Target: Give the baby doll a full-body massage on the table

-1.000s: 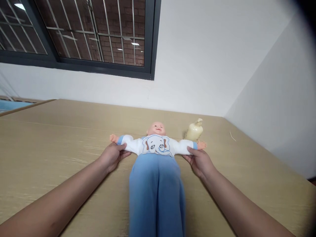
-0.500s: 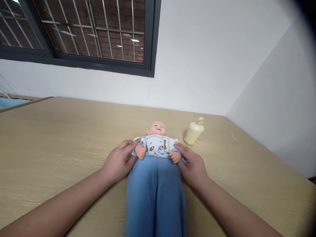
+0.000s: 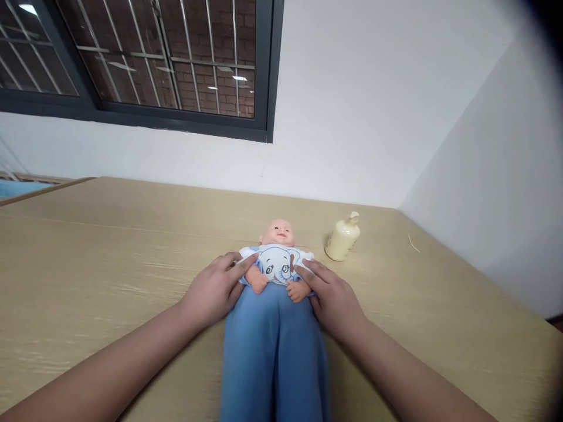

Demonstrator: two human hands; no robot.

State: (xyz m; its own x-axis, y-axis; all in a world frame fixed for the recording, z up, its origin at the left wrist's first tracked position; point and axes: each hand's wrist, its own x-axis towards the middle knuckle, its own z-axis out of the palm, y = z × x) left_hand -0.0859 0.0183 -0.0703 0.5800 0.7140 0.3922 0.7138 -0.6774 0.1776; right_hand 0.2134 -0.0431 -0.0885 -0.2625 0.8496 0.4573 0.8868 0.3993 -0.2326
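Left hand (image 3: 212, 291) and right hand (image 3: 338, 299) clasp the doll (image 3: 276, 265) from either side, apparently to hold its arms folded inward. The doll lies between them on the counter (image 3: 132, 252); the bottle (image 3: 343, 241) stands beyond the right hand.

You are facing a pink-headed plastic baby doll (image 3: 275, 293), which is lying face up on the tan wood-look table (image 3: 132, 249), head pointing away from you. It is wearing a white-and-blue elephant-face top (image 3: 276, 264) and blue cloth trousers (image 3: 248, 346), its arms bending inward toward the waist.
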